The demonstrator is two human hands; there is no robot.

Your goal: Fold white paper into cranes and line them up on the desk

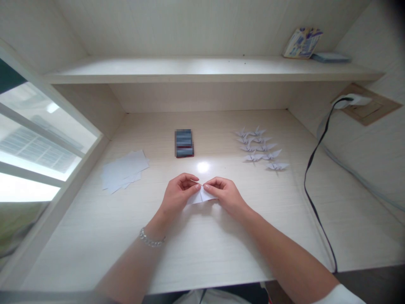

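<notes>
Because our folded white paper (201, 196) looks thin, we judge it light, crisp and easily creased or torn, best pinched at its edges. It is between our hands, above the desk (202, 253). With thumbs nearly meeting at its top, our left hand (179, 192) and right hand (227, 195) pinch it, other fingers curled. Our forearms (278, 240) angle inward; paper cranes (277, 166) stand farther off, to the right.

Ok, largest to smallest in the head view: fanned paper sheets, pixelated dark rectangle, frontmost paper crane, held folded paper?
1. Fanned paper sheets
2. Pixelated dark rectangle
3. Frontmost paper crane
Held folded paper: partly hidden, unranked.
</notes>
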